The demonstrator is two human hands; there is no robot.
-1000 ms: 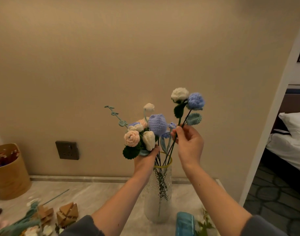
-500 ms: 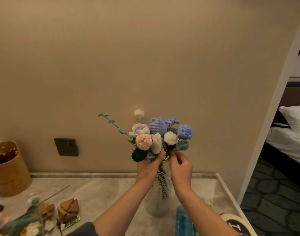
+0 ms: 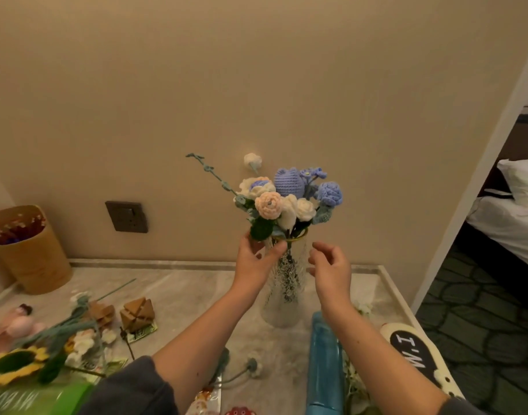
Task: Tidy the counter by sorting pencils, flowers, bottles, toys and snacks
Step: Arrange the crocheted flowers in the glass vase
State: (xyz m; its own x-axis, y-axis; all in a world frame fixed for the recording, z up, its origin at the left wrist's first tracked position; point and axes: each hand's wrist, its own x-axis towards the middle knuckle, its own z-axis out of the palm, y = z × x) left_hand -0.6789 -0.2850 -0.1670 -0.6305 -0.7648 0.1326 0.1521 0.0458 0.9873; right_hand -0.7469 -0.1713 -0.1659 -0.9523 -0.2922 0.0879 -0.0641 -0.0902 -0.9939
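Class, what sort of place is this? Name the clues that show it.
Probably a hotel room: a white-sheeted bed through the doorway, dark patterned carpet, and a pale marble-look counter with a wall socket.

Dark grey left sleeve (image 3: 131, 387) and right sleeve (image 3: 463, 407), both bunched near the elbows. Forearms (image 3: 202, 330) bare, left hand (image 3: 256, 262) and right hand (image 3: 331, 268) too.

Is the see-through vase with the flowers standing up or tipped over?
Standing up. The clear glass vase sits base-down on the marble counter, its gold rim on top, crochet flowers poking out.
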